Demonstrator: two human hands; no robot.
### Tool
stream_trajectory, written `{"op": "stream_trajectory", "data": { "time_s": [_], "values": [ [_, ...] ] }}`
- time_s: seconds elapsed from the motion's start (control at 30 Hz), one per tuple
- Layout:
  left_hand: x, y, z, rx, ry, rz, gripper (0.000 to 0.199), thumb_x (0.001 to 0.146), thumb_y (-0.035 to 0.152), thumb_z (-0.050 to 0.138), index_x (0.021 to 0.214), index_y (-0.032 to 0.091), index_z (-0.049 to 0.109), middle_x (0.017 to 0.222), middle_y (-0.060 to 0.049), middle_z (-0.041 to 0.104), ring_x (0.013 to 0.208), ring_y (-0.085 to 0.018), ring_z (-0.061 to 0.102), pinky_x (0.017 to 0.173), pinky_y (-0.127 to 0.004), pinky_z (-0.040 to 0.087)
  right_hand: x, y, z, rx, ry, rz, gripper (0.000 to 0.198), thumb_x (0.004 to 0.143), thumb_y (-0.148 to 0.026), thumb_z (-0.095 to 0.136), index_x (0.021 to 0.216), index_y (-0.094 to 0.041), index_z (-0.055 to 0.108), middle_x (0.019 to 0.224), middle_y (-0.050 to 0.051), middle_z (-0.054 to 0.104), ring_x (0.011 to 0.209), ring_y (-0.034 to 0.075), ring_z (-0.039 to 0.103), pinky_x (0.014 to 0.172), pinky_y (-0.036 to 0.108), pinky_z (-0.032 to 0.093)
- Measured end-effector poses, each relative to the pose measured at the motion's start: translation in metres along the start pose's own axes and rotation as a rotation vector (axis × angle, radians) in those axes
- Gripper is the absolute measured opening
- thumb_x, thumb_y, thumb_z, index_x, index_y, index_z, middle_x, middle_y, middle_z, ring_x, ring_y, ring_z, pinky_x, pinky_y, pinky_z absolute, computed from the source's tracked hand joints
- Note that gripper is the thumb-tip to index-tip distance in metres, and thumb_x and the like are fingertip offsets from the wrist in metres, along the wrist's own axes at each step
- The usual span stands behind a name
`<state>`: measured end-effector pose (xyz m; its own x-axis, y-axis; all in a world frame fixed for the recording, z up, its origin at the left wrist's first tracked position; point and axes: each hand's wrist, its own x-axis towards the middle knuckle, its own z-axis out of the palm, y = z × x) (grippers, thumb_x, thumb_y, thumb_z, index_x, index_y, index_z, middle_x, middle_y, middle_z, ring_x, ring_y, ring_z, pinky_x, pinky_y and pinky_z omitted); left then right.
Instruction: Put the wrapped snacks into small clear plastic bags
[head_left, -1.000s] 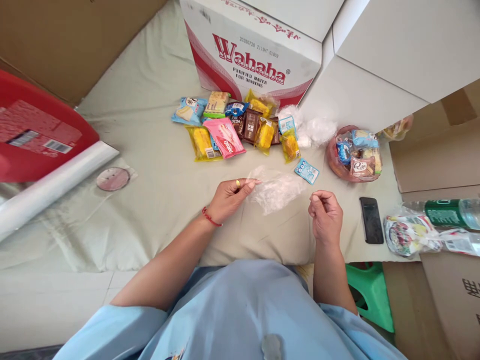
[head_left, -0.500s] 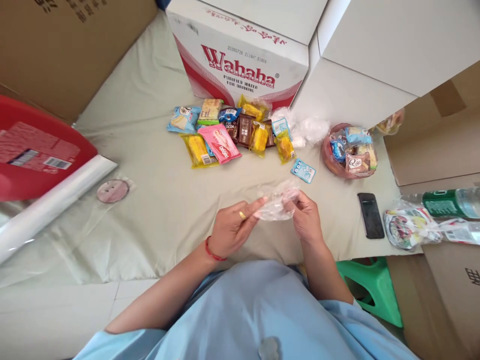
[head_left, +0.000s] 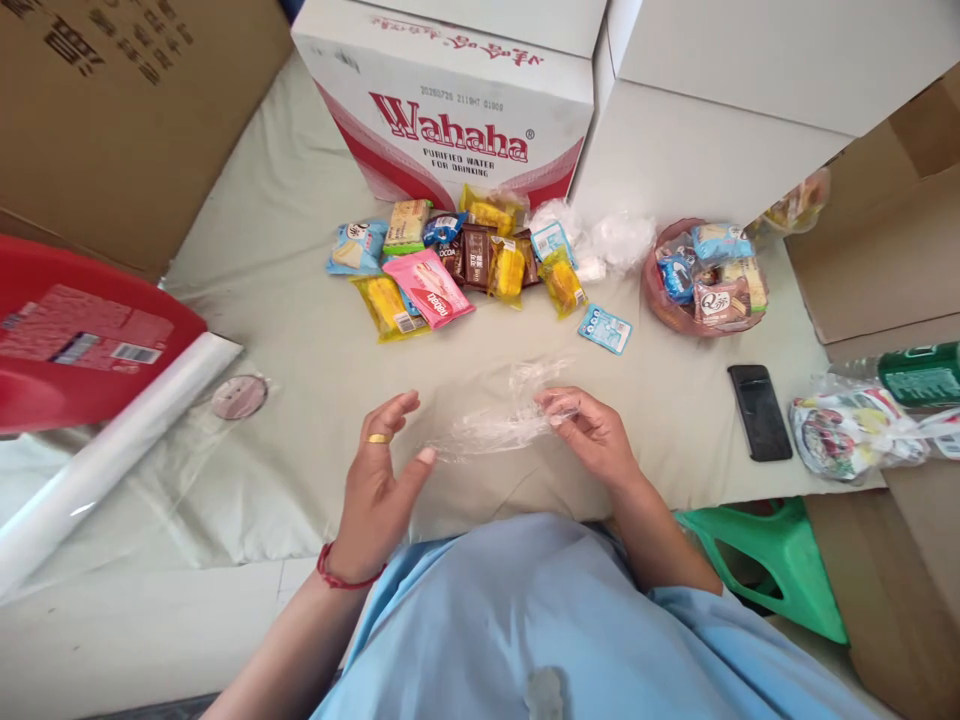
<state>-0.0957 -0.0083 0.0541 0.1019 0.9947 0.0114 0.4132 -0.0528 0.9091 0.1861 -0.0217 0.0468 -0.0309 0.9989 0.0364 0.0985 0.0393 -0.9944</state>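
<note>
A piece of clear plastic film (head_left: 487,430) stretches crosswise above the cloth-covered table (head_left: 315,400). My right hand (head_left: 589,430) pinches its right end between thumb and fingers. At the film's left end is my left hand (head_left: 382,470), thumb and fingers spread apart; the thumb tip is close to the film, and I cannot tell whether they touch. Beyond the hands lies a pile of wrapped snacks, among them a pink packet (head_left: 429,287) and several yellow-wrapped pieces (head_left: 508,272). A small blue-and-white packet (head_left: 604,329) lies nearer the right hand.
A pink bowl (head_left: 652,290) of wrapped snacks, a black phone (head_left: 760,412) and a bagged bundle (head_left: 847,435) are at right. White boxes (head_left: 480,110) stand behind the snacks. A long plastic roll (head_left: 112,460), a red container (head_left: 82,330) and a round disc (head_left: 240,397) are at left.
My left hand has moved left and opened away from the right hand. The film, bunched between both hands before, is now drawn out longer. The camera view has shifted slightly.
</note>
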Motion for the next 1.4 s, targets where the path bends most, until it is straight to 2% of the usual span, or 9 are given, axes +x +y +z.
{"op": "stream_trajectory", "data": {
  "time_s": [0.13,0.2,0.33,0.47,0.6,0.73,1.0,1.23,1.4],
  "values": [
    [0.022,0.032,0.030,0.238,-0.039,0.225,0.086,0.077,0.062,0.079,0.149,0.023,0.053,0.153,-0.016,0.055,0.147,-0.040,0.045,0.125,-0.057,0.028,-0.001,-0.007,0.003,-0.127,-0.076,-0.070,0.021,0.102,-0.043,0.060,0.098,-0.026,0.071,0.120,0.009,0.076,0.116,0.024,0.071,0.100,0.041,0.055],
    [0.036,0.037,0.044,0.245,-0.068,0.239,0.053,0.084,0.057,0.074,0.125,0.023,0.070,0.124,-0.012,0.072,0.127,-0.036,0.061,0.116,-0.051,0.040,-0.002,-0.009,0.003,-0.187,-0.065,-0.121,0.018,0.103,-0.040,0.060,0.100,-0.027,0.072,0.119,0.008,0.076,0.114,0.024,0.071,0.101,0.041,0.054],
    [0.057,0.023,0.053,-0.001,-0.004,0.005,0.027,0.099,0.045,0.059,0.090,0.023,0.073,0.066,0.000,0.064,0.066,-0.018,0.060,0.069,-0.029,0.047,-0.013,-0.004,-0.009,-0.236,0.095,-0.078,0.016,0.101,-0.039,0.062,0.101,-0.027,0.072,0.107,0.006,0.076,0.100,0.021,0.072,0.088,0.035,0.057],
    [0.061,0.001,0.047,-0.249,0.121,-0.262,0.027,0.098,0.044,0.060,0.085,0.022,0.067,0.053,0.006,0.049,0.048,-0.012,0.042,0.049,-0.025,0.033,-0.032,0.007,-0.039,-0.253,0.076,0.121,0.021,0.100,-0.043,0.062,0.098,-0.024,0.072,0.095,0.004,0.075,0.087,0.018,0.070,0.081,0.032,0.057],
    [0.052,-0.009,0.047,-0.285,0.099,-0.338,0.025,0.096,0.043,0.061,0.083,0.022,0.065,0.052,0.006,0.047,0.048,-0.011,0.039,0.048,-0.025,0.031,-0.034,0.008,-0.078,-0.222,-0.105,0.256,0.044,0.089,-0.047,0.075,0.127,-0.025,0.068,0.115,0.007,0.076,0.100,0.022,0.072,0.085,0.036,0.060],
    [0.046,-0.006,0.048,-0.333,-0.036,-0.381,0.027,0.094,0.048,0.063,0.088,0.022,0.067,0.059,0.005,0.054,0.050,-0.012,0.047,0.048,-0.025,0.035,-0.005,0.008,-0.088,-0.339,0.169,0.197,0.053,0.092,-0.050,0.071,0.138,-0.026,0.061,0.121,0.010,0.072,0.108,0.024,0.069,0.087,0.038,0.059],
    [0.047,-0.016,0.011,-0.326,-0.018,-0.465,0.031,0.075,0.044,0.077,0.089,0.019,0.066,0.071,0.001,0.067,0.062,-0.014,0.064,0.058,-0.026,0.046,0.039,0.050,-0.047,-0.745,0.226,0.041,0.039,0.089,-0.017,0.057,0.126,-0.020,0.071,0.113,0.012,0.069,0.094,0.025,0.068,0.095,0.044,0.056],
    [0.042,-0.026,-0.002,-0.290,0.066,-0.478,0.040,0.068,0.044,0.081,0.093,0.019,0.064,0.068,0.001,0.069,0.064,-0.015,0.063,0.061,-0.026,0.046,0.043,0.024,-0.058,-0.712,0.408,-0.127,0.022,0.097,-0.028,0.055,0.107,-0.021,0.074,0.103,0.008,0.071,0.085,0.021,0.067,0.080,0.037,0.058],
    [0.045,-0.018,0.017,-0.386,-0.026,-0.498,0.044,0.068,0.049,0.083,0.093,0.019,0.063,0.078,-0.002,0.073,0.079,-0.021,0.072,0.073,-0.032,0.054,0.028,-0.028,-0.019,-0.662,-0.048,-0.340,0.022,0.104,-0.025,0.052,0.113,-0.022,0.072,0.105,0.008,0.073,0.097,0.021,0.068,0.087,0.035,0.058]
  ]
}}
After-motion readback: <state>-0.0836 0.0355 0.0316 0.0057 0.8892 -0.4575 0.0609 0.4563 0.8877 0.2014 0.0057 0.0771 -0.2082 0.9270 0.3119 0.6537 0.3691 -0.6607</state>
